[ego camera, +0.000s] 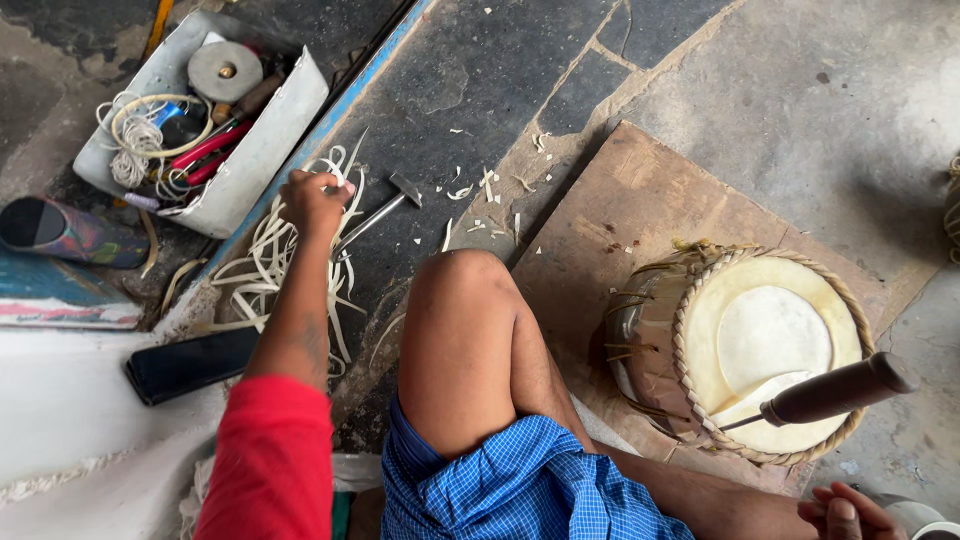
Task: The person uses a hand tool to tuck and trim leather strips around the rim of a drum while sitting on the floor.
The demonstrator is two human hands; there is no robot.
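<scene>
Left hand (312, 196): grip closing on pale hide strips (270, 262) lying on the stone floor (560, 60), beside a hammer (380, 212). Right hand (850, 512): showing at the frame edge near a drum (770, 350); grip state cannot be told

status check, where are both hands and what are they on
Left hand closed on pale strips beside hammer. Right hand low at frame edge, grip unclear. Awl stuck in drum.

Awl (830, 395) on drum (745, 350), hammer (385, 207) left.
</scene>
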